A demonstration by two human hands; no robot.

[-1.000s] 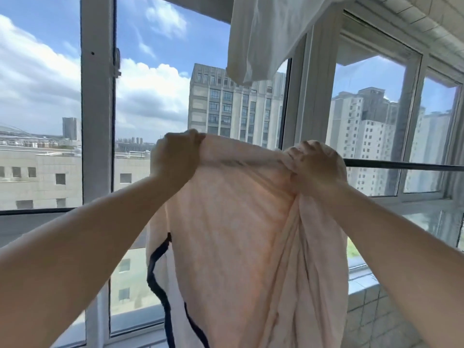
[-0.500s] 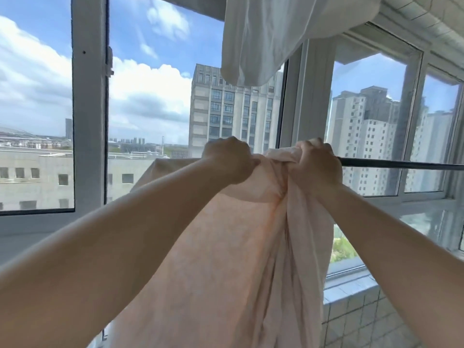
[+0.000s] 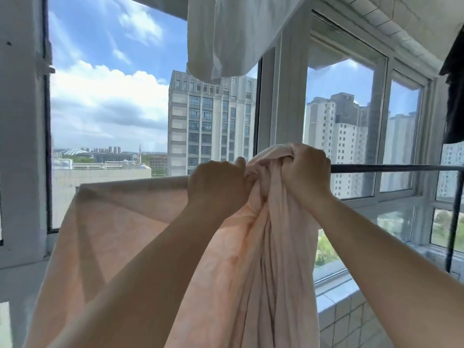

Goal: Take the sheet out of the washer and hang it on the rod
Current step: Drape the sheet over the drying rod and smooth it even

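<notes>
— Sheet first: where is the pale pink cotton sheet (image 3: 140, 222)?
— Draped over the thin dark metal rod (image 3: 391, 168), spread flat leftward, bunched at the middle.
— Hands?
— Left hand (image 3: 216, 187) and right hand (image 3: 305, 172) both grip the bunch, fingers curled, nearly touching.
— Around them?
— White cloth (image 3: 226, 33) hangs overhead; a white-framed window (image 3: 286, 96) behind.

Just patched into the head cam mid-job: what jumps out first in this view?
Dead centre, both hands clutch a pale pink sheet: the left hand and right hand grip its bunched top close together at the height of the dark rod, which runs off to the right. Left of the hands the sheet spreads flat across the window. A white cloth hangs overhead at top centre.
</notes>
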